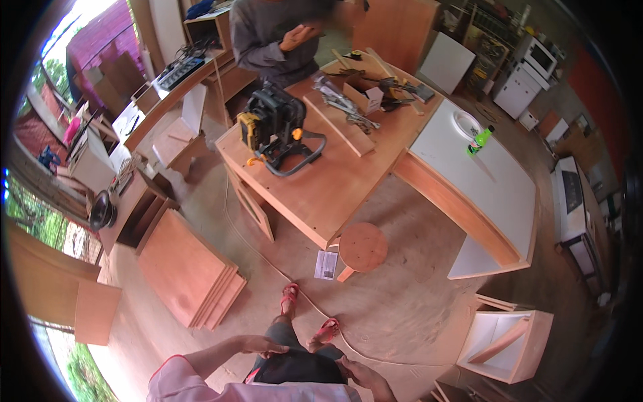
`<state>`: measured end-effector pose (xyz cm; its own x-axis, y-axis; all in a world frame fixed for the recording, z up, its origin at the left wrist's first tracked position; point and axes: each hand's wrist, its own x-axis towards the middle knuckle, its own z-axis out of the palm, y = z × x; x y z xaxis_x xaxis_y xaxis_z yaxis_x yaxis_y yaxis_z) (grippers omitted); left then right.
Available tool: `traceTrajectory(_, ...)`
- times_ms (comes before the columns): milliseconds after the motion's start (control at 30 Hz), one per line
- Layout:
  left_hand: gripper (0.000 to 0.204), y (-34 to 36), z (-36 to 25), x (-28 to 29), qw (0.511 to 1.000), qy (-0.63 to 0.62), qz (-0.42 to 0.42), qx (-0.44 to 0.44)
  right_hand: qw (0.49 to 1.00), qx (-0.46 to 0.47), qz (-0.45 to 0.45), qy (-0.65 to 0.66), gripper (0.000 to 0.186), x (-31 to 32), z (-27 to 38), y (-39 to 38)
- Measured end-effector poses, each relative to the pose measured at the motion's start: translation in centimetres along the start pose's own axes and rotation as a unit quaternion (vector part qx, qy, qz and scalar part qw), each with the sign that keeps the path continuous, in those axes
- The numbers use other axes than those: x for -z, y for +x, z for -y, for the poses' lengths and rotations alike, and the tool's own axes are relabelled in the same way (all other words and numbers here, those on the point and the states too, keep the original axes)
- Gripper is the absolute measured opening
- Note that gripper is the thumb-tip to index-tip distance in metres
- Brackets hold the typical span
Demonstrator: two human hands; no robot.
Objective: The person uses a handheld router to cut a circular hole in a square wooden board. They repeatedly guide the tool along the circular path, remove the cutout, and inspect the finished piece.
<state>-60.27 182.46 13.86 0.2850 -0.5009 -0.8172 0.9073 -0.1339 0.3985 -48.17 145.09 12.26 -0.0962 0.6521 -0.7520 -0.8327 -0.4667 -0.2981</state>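
My left hand (263,345) rests at the front of my dark shorts (301,367), its fingers stretched out and nothing seen in them. On the other side, my right hand (360,372) hangs loosely by the edge of the shorts, fingers partly in view and apparently holding nothing. Ahead stands a wooden workbench (315,194), out of reach of both hands. It carries a black and yellow power tool (271,127) with a tubular frame, a long wooden strip (338,125), metal clamps (338,100) and a small open cardboard box (362,97).
A person in a grey top (271,43) stands behind the bench. Close by are a round wooden stool (363,246), a paper sheet (326,265), stacked panels (191,268) and an open box (506,345). A green bottle (480,142) stands on the white-topped table (495,181). A cable (258,253) crosses the floor.
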Motion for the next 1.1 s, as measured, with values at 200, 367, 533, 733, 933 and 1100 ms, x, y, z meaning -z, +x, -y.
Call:
traceTrajectory(200, 0.074, -0.3, 1.6, 1.6, 0.997, -0.061, -0.034, -0.021, 0.998, -0.019, -0.035, -0.039, 0.065, -0.7, 2.8, 2.8)
traceTrajectory(367, 0.077, -2.5, 3.2, 5.2, 0.995, -0.059, -0.080, -0.031, 0.991, -0.064, -0.036, -0.110, 0.062, -2.7, 7.6, 7.8)
traceTrajectory(533, 0.080, -5.3, 6.1, 10.4, 0.987, -0.063, -0.143, -0.046, 0.962, -0.093, -0.063, -0.250, 0.066, -5.9, 12.8, 15.2)
traceTrajectory(733, 0.079, -7.4, 9.2, 16.1, 0.979, -0.080, -0.185, -0.033, 0.886, 0.045, -0.079, -0.454, 0.055, -12.5, 23.4, 17.6)
traceTrajectory(933, 0.076, -9.7, 9.6, 20.2, 0.928, -0.165, -0.323, -0.088, 0.824, 0.389, -0.205, -0.358, 0.033, -20.1, 43.5, 11.8)
traceTrajectory(1100, 0.071, -9.1, 11.1, 23.8, 0.865, -0.233, -0.436, -0.083, 0.578, 0.646, -0.353, -0.351, 0.054, -25.2, 60.2, 13.0)
